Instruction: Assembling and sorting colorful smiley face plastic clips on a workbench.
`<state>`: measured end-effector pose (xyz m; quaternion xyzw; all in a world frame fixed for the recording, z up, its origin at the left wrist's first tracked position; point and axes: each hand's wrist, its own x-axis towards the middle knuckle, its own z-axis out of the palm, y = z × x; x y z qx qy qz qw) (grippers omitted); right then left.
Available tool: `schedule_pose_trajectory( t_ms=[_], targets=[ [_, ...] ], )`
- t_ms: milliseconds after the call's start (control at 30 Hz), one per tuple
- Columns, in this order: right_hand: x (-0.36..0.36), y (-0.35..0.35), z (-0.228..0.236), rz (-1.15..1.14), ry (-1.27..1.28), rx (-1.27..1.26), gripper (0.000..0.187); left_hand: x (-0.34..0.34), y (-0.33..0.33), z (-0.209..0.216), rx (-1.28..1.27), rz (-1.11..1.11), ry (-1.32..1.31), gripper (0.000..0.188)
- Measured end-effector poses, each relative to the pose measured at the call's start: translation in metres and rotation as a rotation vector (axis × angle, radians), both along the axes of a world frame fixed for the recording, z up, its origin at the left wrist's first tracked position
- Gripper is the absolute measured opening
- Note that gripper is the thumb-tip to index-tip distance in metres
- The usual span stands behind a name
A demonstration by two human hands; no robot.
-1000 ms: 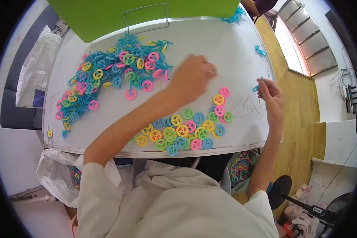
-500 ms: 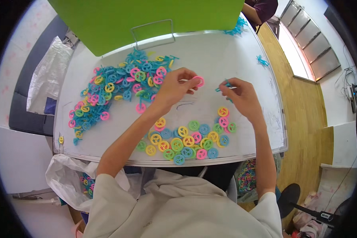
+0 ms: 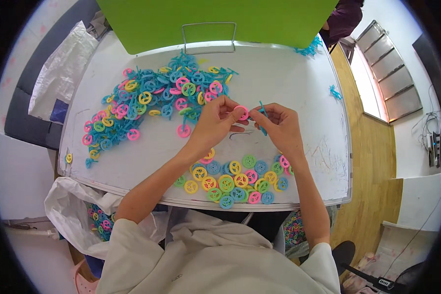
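Between the thumb and fingers of my left hand (image 3: 219,119) is a small pink plastic wheel (image 3: 241,113). My right hand (image 3: 280,126) pinches a thin blue plastic piece with a stick-like end (image 3: 262,117). The two hands are close together over the middle of the white table, and the wheel and blue piece meet or nearly meet; I cannot tell which. Loose pink, yellow, green and blue wheels (image 3: 240,181) lie along the near edge below my hands. Left of my left hand spreads a pile of blue pieces, many with coloured wheels on them (image 3: 147,98).
A green panel (image 3: 210,22) with a wire handle stands at the table's far side. More blue pieces lie at the far right (image 3: 308,48) and right edge (image 3: 334,92). Bags of coloured parts hang below the near edge (image 3: 100,223), (image 3: 295,228). Another person's dark sleeve (image 3: 344,19) shows beyond.
My right hand has moved left with the blue piece, up to the pink wheel in my left hand. The whole view has shifted slightly.
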<state>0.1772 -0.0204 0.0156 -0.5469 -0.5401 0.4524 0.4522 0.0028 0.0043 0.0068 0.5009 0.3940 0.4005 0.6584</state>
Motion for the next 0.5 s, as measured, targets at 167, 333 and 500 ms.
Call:
schedule_pose_trajectory(
  t_ms=[167, 333, 500],
  targets=[
    [0.002, 0.0, -0.007, 0.01, 0.11, -0.049, 0.02, 0.008, -0.007, -0.013, 0.3, 0.133, 0.08, 0.011],
    [0.001, -0.002, -0.003, -0.042, 0.36, -0.144, 0.024, 0.014, -0.015, -0.008, 0.981, 0.23, 0.426, 0.011],
    [0.01, -0.001, -0.011, -0.091, 0.148, 0.027, 0.024, 0.016, -0.011, 0.0, 0.27, 0.19, 0.014, 0.018]
  ],
)
